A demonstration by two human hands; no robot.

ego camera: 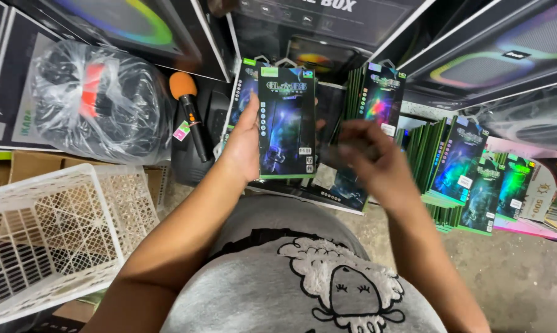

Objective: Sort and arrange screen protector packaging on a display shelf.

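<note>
My left hand (244, 145) holds a small stack of flat dark packets with green edges (286, 123), upright and facing me, thumb along the left side. My right hand (371, 161) is blurred just to the right of the packets, fingers bent; whether it pinches one of them cannot be told. More of the same packets stand in rows at the right (460, 166), and another upright bunch (380, 98) sits behind my right hand.
A white plastic lattice basket (50, 234) stands at the lower left. A black object wrapped in clear plastic (100, 102) and a microphone with an orange head (189, 111) lie at the left. Large dark boxes (494, 55) line the back. Concrete floor (512, 277) shows at the right.
</note>
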